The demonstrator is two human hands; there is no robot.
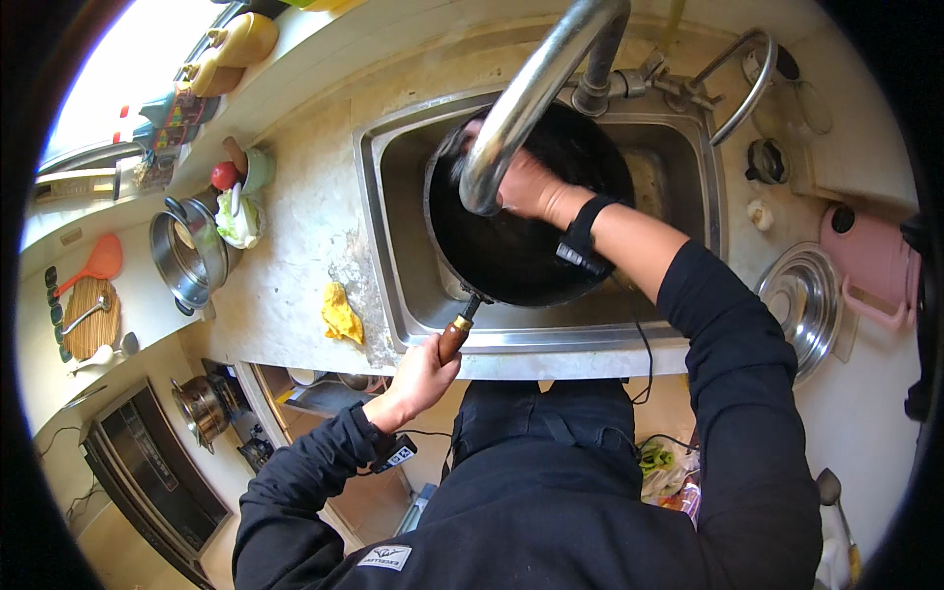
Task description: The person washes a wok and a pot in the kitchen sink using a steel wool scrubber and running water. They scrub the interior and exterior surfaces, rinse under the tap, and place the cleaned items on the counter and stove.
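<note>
- In the head view, a black, round, deep metal pan [516, 258] is seen inside the rectangular stainless-steel sink [590, 341], which serves as landmark; the pan fills the sink's middle and left part.
- The brown wooden handle [454, 338] with a brass-coloured collar projects over the sink's near edge and is gripped by the left hand [423, 376], its fingers wrapped round it.
- The right hand [531, 187] is lowered into the pan, toward the far left part of the sink. It is blurred and partly hidden by the curved chrome faucet spout [531, 93]; whether anything is held cannot be told.
- The inside of the pan is apparently being rubbed. For this to be done well, the handle should be held firmly so that the pan is not spun or rocked against the sink.
- The wall is best covered in overlapping strokes, with the knuckles guided clear of the spout that hangs over the sink.
- The thin black cord [650, 364], draped over the sink's near edge at the right, should be kept out of any water and off the pan's rim.
- A crumpled yellow cloth [341, 313] is left lying on the pale stone tabletop [295, 285], left of the sink.
</note>
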